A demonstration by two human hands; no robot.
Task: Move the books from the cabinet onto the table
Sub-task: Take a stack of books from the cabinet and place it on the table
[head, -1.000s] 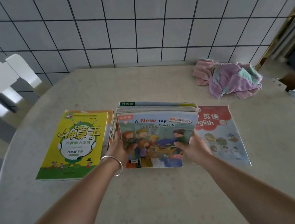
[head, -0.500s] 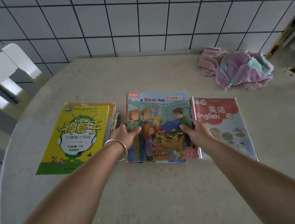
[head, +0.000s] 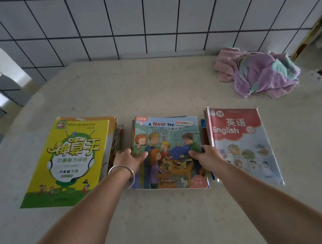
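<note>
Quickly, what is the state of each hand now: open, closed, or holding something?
Left hand: holds the left edge of the "A New Toy" book, thumb on its cover.
Right hand: holds the same book's right edge.

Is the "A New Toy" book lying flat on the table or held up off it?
Flat. The "A New Toy" book lies cover-up atop its pile on the table, left hand and right hand gripping its side edges.
</note>
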